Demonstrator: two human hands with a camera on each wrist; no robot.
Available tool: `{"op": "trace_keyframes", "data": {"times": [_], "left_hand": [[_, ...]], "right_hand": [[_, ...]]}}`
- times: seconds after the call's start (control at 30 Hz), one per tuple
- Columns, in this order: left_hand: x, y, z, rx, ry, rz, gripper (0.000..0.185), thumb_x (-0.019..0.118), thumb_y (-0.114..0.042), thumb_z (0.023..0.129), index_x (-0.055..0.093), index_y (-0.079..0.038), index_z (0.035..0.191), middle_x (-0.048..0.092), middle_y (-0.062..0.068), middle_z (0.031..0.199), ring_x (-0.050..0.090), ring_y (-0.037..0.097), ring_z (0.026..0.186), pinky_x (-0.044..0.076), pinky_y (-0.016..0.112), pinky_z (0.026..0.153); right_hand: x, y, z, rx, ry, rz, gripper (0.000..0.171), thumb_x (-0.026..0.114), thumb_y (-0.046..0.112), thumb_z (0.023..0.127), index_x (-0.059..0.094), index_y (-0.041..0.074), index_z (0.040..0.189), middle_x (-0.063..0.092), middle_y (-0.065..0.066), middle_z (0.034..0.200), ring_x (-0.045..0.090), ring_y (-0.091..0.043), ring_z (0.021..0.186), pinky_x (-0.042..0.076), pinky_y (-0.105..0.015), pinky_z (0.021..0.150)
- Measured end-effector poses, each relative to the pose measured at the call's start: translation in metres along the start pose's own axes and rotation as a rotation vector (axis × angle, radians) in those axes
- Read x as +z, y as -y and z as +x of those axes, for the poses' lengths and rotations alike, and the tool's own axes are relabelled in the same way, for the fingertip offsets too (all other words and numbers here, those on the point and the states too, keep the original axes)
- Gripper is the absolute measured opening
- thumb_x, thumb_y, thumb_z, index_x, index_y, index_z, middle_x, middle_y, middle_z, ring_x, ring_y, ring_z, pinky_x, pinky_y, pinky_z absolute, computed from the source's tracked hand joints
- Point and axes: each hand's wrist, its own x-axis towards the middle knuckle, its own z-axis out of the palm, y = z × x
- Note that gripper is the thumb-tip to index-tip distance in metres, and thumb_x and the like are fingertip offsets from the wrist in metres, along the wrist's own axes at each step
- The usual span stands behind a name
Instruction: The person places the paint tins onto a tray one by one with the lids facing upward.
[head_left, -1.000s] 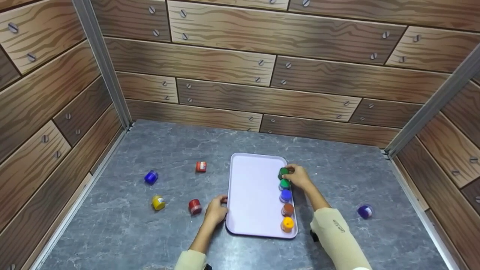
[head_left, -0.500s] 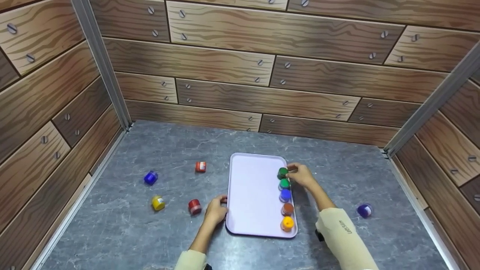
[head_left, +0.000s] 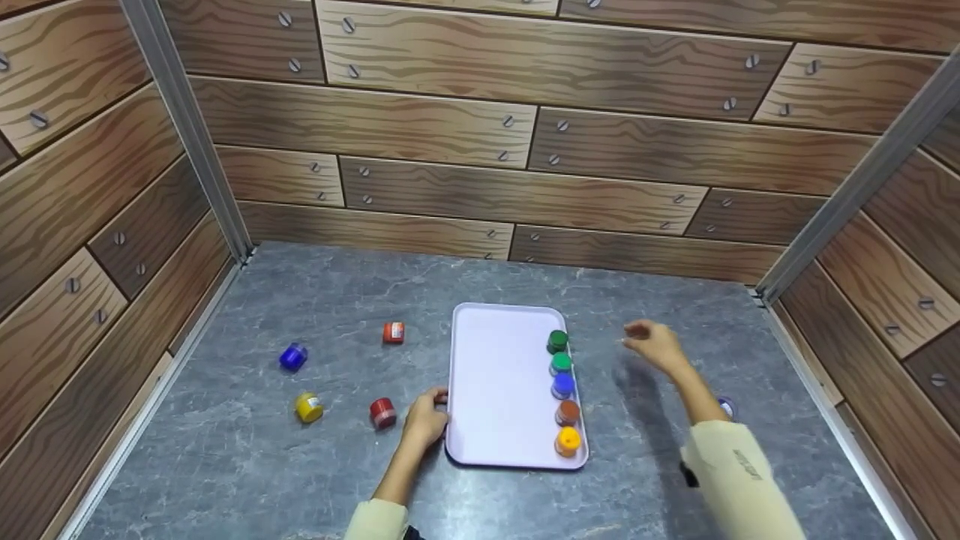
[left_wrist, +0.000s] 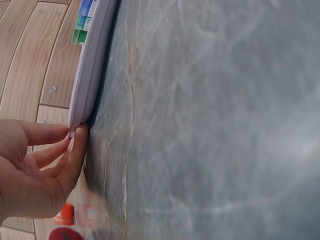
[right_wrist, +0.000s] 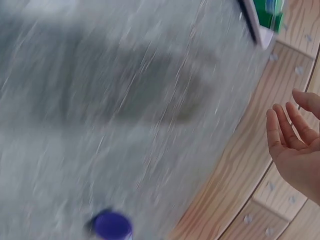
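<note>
A pale lilac tray [head_left: 502, 390] lies on the grey floor, with several small paint jars in a line down its right side. From far to near these are dark green [head_left: 557, 342], lighter green [head_left: 561, 364], blue [head_left: 562, 385], brown [head_left: 568, 412] and orange-yellow [head_left: 568, 442]. My left hand [head_left: 425, 420] pinches the tray's left rim between thumb and fingers, as the left wrist view shows. To the right of the tray, my right hand [head_left: 655, 346] is in the air with loosely bent fingers, holding nothing. A purple jar [right_wrist: 113, 225] is partly hidden behind the right forearm in the head view.
Left of the tray lie a red-orange jar [head_left: 394, 332], a dark red jar [head_left: 382, 413], a blue jar [head_left: 293, 357] and a yellow jar [head_left: 308, 407]. Wood-print walls [head_left: 420, 180] enclose the grey floor [head_left: 225, 465] at the back and both sides.
My right hand has let go of the dark green jar at the far end of the line and moved right, off the tray. The left hand keeps its hold on the rim.
</note>
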Motion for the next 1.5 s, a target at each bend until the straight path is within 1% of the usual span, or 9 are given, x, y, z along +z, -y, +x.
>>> {"op": "trace_keyframes", "data": {"times": [0.1,0.37,0.6,0.8,0.9,0.97,1.1,1.33,1.5], "left_hand": [[-0.002,0.0,0.0,-0.001,-0.001,-0.001,0.044,0.054,0.011,0.067,0.06,0.006,0.11,0.063,0.012,0.097,0.057,0.029,0.09,0.045,0.037,0.075],[-0.006,0.004,0.0,-0.003,-0.003,-0.023,0.046,0.053,0.011,0.067,0.059,0.006,0.111,0.063,0.013,0.098,0.056,0.028,0.087,0.046,0.033,0.069],[-0.007,0.005,-0.001,-0.006,0.004,-0.03,0.045,0.051,0.012,0.067,0.059,0.007,0.111,0.063,0.013,0.098,0.056,0.027,0.085,0.047,0.03,0.065],[-0.007,0.005,0.0,-0.011,0.001,-0.049,0.046,0.049,0.013,0.067,0.058,0.007,0.112,0.062,0.013,0.099,0.056,0.027,0.085,0.048,0.029,0.058],[-0.007,0.005,0.001,-0.01,-0.005,-0.033,0.046,0.05,0.012,0.067,0.059,0.006,0.112,0.063,0.012,0.099,0.056,0.027,0.086,0.048,0.029,0.062],[-0.007,0.004,0.001,-0.002,-0.008,-0.029,0.046,0.05,0.012,0.067,0.059,0.007,0.112,0.063,0.013,0.098,0.057,0.026,0.085,0.047,0.029,0.063],[-0.005,0.003,0.001,-0.004,-0.007,-0.045,0.046,0.051,0.011,0.067,0.058,0.008,0.112,0.063,0.013,0.097,0.057,0.025,0.077,0.048,0.029,0.057],[-0.003,0.003,0.001,-0.006,-0.002,-0.027,0.044,0.051,0.011,0.067,0.059,0.008,0.111,0.062,0.013,0.097,0.056,0.026,0.085,0.046,0.03,0.066],[-0.002,0.002,0.0,-0.011,0.006,-0.035,0.045,0.05,0.011,0.068,0.059,0.007,0.111,0.062,0.013,0.098,0.056,0.026,0.083,0.047,0.029,0.061]], "right_hand": [[-0.018,0.007,-0.018,0.014,-0.023,-0.049,0.028,0.063,0.001,0.08,0.057,-0.015,0.102,0.061,-0.027,0.097,0.057,-0.04,0.091,0.048,-0.044,0.078],[-0.04,-0.02,-0.041,0.048,-0.041,-0.144,0.022,0.063,0.003,0.079,0.06,-0.013,0.093,0.063,-0.025,0.087,0.058,-0.04,0.082,0.046,-0.047,0.075],[-0.057,-0.038,-0.058,0.116,-0.047,-0.212,0.02,0.062,0.006,0.079,0.062,-0.012,0.087,0.064,-0.022,0.079,0.058,-0.04,0.077,0.045,-0.049,0.072],[-0.066,-0.049,-0.071,0.218,-0.048,-0.3,0.021,0.06,0.012,0.078,0.057,-0.009,0.075,0.059,-0.019,0.072,0.054,-0.044,0.077,0.042,-0.052,0.072],[-0.067,-0.051,-0.076,0.313,-0.04,-0.346,0.024,0.058,0.016,0.08,0.055,-0.006,0.07,0.057,-0.02,0.07,0.053,-0.044,0.075,0.042,-0.051,0.069],[-0.067,-0.051,-0.078,0.383,-0.029,-0.365,0.03,0.056,0.02,0.082,0.055,-0.009,0.073,0.057,-0.026,0.075,0.053,-0.048,0.078,0.043,-0.052,0.069],[-0.066,-0.052,-0.082,0.468,-0.016,-0.391,0.046,0.054,0.025,0.085,0.054,-0.021,0.091,0.053,-0.04,0.094,0.048,-0.056,0.09,0.042,-0.056,0.076],[-0.059,-0.058,-0.087,0.555,-0.029,-0.389,0.053,0.056,0.028,0.086,0.05,-0.024,0.097,0.052,-0.041,0.095,0.05,-0.054,0.09,0.043,-0.054,0.074],[-0.057,-0.058,-0.085,0.597,-0.01,-0.366,0.054,0.056,0.026,0.085,0.046,-0.025,0.102,0.048,-0.043,0.103,0.045,-0.056,0.097,0.041,-0.057,0.08]]}}
